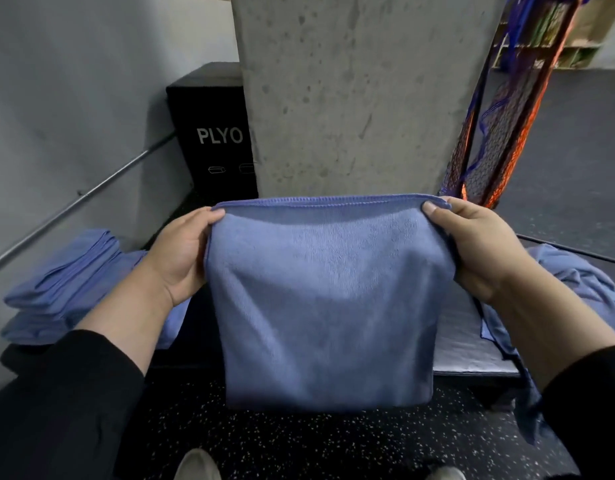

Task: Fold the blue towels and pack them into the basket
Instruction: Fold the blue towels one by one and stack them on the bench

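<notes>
Towel [320, 306] hangs doubled, left hand [181, 251] and right hand [479, 247] pinching its top corners.

concrete pillar [361, 91] centre | black PLYO box [212, 133] left of it | mesh netting [500, 133] right | speckled floor [316, 445]

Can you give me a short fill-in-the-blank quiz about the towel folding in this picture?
1. Both hands hold the towel by its ____ edge.
2. The white word on the black box reads ____.
3. The stack of folded towels lies on the person's ____ side.

Missing words: top; PLYO; left
</notes>
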`<state>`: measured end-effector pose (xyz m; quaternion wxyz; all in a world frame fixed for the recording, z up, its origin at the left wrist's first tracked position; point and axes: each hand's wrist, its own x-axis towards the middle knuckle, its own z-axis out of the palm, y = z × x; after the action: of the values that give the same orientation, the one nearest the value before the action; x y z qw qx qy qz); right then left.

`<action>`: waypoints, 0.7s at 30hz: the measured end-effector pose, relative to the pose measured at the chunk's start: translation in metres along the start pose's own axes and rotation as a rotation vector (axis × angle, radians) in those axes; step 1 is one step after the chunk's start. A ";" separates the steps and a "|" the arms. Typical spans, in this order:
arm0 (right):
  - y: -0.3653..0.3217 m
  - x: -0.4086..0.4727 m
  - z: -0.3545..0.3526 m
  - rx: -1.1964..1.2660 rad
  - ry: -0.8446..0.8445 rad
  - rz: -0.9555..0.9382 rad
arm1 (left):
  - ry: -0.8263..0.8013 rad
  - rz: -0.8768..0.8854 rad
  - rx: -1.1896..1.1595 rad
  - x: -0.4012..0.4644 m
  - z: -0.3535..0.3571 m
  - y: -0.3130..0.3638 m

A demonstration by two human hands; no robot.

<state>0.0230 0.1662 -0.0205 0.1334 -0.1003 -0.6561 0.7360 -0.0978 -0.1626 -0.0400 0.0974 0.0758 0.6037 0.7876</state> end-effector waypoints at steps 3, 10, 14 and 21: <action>0.024 0.044 0.003 -0.157 0.139 -0.022 | 0.126 -0.045 0.173 0.040 -0.002 -0.026; 0.111 0.083 0.018 -1.195 0.009 -0.105 | 0.075 0.083 1.133 0.079 -0.006 -0.091; 0.151 0.056 0.045 -1.301 -0.310 0.038 | -0.568 0.028 1.492 0.058 -0.010 -0.135; 0.193 0.038 0.045 -1.498 -0.467 0.137 | -0.674 -0.102 1.627 0.058 -0.014 -0.151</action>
<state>-0.0398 0.1161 -0.2051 -0.1566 -0.0465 -0.9808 0.1067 -0.1485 -0.1236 -0.1894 0.2211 0.3230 0.9191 0.0441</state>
